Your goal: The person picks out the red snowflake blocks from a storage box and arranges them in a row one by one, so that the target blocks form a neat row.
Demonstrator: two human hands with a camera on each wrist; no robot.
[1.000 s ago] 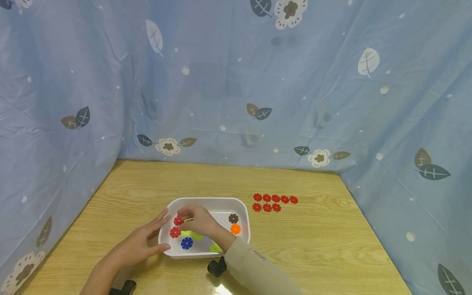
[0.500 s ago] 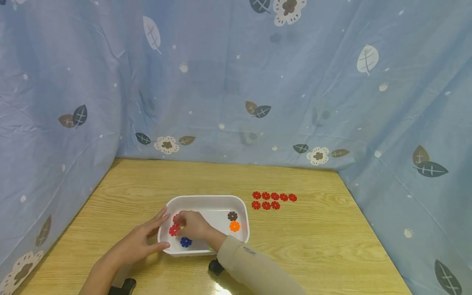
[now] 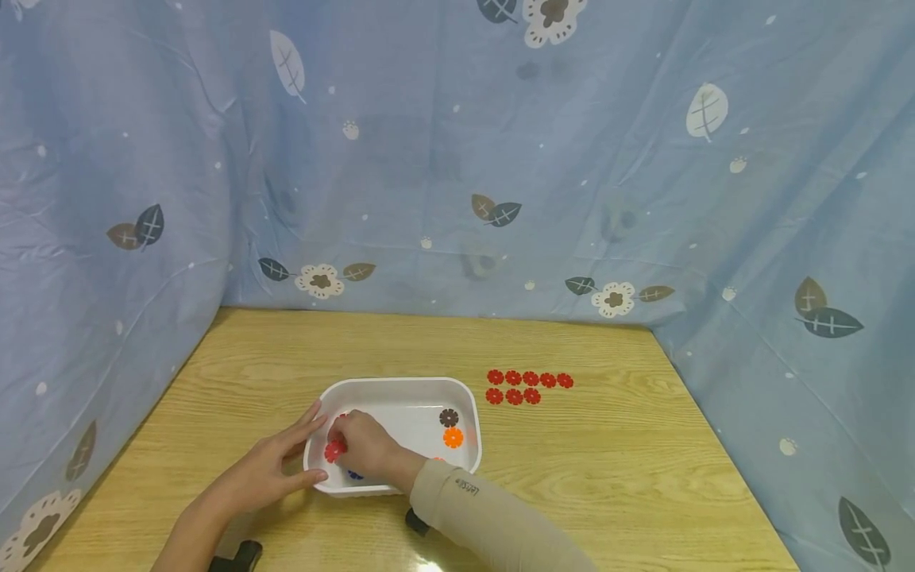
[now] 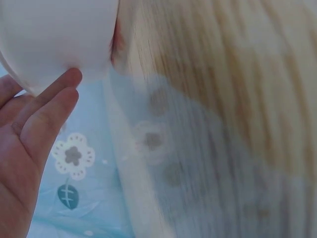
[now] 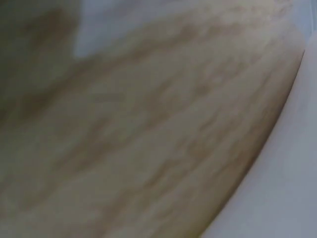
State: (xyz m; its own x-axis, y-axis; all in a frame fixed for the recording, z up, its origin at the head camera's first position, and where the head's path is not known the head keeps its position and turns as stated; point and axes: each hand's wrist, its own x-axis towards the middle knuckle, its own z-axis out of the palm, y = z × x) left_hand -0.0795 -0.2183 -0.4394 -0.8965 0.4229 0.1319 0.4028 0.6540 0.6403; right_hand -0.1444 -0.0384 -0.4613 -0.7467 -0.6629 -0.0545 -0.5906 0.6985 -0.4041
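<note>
A white tray holds several notched plastic discs. In the head view my left hand rests at its left end, thumb on the near rim and fingers on the far side. The left wrist view shows straight fingers against the tray's outer wall. Inside the left part of the tray, my right hand has its fingers curled down onto a red notched disc and appears to pinch it; the fingertips are partly hidden. A blue disc peeks out below that hand. The right wrist view misses the hand.
Brown and orange discs lie at the tray's right end. Red discs lie in two rows on the wooden table right of the tray. A patterned blue curtain surrounds the table. Black objects show near the front edge.
The right hand has moved slightly left and down, and its fingers have curled further. The red disc under them has shifted slightly toward the near side. The left hand stays at the tray.
</note>
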